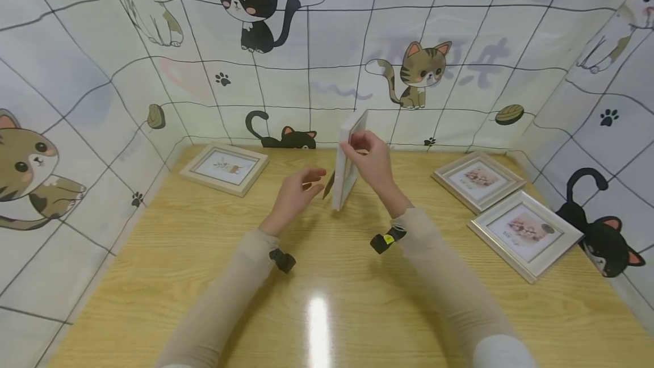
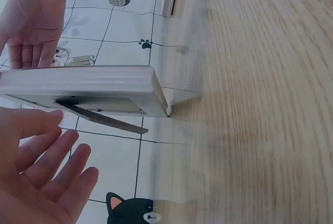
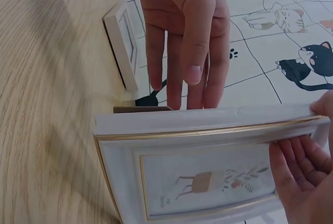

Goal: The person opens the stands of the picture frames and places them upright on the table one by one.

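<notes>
A white picture frame point(image 1: 343, 169) with a gold inner trim and a deer print point(image 3: 208, 182) stands upright on the table, edge-on in the head view. My right hand point(image 1: 372, 163) grips its upper part, thumb on the edge and fingers against the front. Behind the frame, a thin brown stand leg point(image 2: 104, 117) is swung out from the back. Beside that leg, my left hand point(image 1: 298, 191) has its fingers extended and loosely bent, holding nothing. In the left wrist view the left thumb lies close to the frame's back.
At the back left lies a light wooden picture frame point(image 1: 225, 168). On the right, a beige picture frame point(image 1: 478, 180) and a silvery white picture frame point(image 1: 526, 234) lie close together. A cat-patterned cloth point(image 1: 337, 33) surrounds the wooden table point(image 1: 327, 266) at back and sides.
</notes>
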### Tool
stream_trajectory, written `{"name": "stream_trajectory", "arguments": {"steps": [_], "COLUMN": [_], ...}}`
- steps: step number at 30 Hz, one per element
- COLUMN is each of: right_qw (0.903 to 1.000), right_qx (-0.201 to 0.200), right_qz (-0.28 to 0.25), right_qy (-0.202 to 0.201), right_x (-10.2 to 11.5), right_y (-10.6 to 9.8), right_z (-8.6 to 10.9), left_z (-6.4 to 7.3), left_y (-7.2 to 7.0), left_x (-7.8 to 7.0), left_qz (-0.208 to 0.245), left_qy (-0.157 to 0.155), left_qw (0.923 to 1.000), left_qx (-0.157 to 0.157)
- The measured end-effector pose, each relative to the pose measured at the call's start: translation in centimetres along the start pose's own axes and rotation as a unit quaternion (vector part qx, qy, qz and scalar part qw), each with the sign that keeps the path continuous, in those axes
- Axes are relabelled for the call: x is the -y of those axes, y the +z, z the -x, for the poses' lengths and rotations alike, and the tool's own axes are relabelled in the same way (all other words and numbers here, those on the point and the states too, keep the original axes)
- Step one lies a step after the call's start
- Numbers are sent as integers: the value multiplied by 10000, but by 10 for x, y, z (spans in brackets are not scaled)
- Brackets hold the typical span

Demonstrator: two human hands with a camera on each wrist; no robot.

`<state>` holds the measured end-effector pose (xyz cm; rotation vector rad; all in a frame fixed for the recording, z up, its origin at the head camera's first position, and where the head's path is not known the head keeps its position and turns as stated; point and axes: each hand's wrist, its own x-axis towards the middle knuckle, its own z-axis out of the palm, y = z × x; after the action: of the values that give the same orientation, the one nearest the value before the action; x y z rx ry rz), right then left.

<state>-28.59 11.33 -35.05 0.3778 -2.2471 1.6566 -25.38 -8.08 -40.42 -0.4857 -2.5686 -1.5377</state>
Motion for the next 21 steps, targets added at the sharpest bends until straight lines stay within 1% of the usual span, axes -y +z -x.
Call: {"name": "stream_trajectory", "arguments": {"steps": [3,6,8,11,14,17,21], "right_qw": [9997,9986,9976,9955,9925,9891,9850], "right_qx": [261,525,685,926,1173,1417,1671], "right_qz": [-12,-27,3,60,99,126,97], "right_qy": [-1,-28,-92,-211,-318,-386,-413], "right_x": [-3,-5,-7,-9,-11,-12,-13], "right_y": [-4,-8,-11,-18,-25,-33,-41], "right_z": [3,6,8,10,12,14,16], "left_z": [-3,-5,-5,-6,-7,-7,-8], "left_y": [1,4,7,13,19,25,32], "left_x": [4,8,9,10,10,10,10], "left_qz": [98,215,208,202,159,128,112], "left_qy": [150,247,320,376,358,326,290], "left_qw": [9995,9982,9971,9948,9926,9909,9903], "left_qx": [260,503,662,924,1153,1299,1357]}}
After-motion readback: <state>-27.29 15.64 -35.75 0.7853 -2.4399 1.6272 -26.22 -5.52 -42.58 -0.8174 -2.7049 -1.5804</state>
